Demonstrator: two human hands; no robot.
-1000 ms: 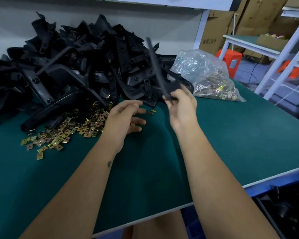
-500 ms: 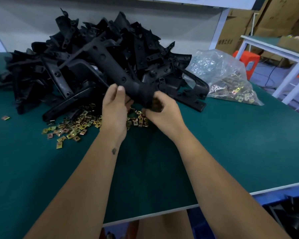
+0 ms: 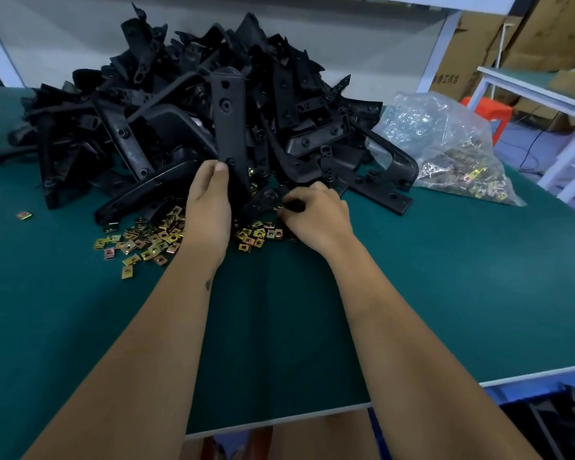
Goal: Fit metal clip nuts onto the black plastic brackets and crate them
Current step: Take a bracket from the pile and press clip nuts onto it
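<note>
Both bare forearms reach forward, almost parallel. The left hand [image 3: 208, 207] stands upright with its thumb on top, fingers curled in a grip. The right hand [image 3: 316, 215] sits lower, knuckles up, fingertips pinched together.

Matt black plastic brackets [image 3: 193, 104], shiny yellowish metal clip nuts [image 3: 153, 240], matt green table [image 3: 445, 293], glossy clear bag [image 3: 445, 141].

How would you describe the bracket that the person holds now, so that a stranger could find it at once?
Find the big pile of black brackets at the back of the green table. At its front edge, the held bracket stands upright, gripped low by the left hand. Unlike its neighbours, which lie tangled, it shows a flat face with round holes.
</note>
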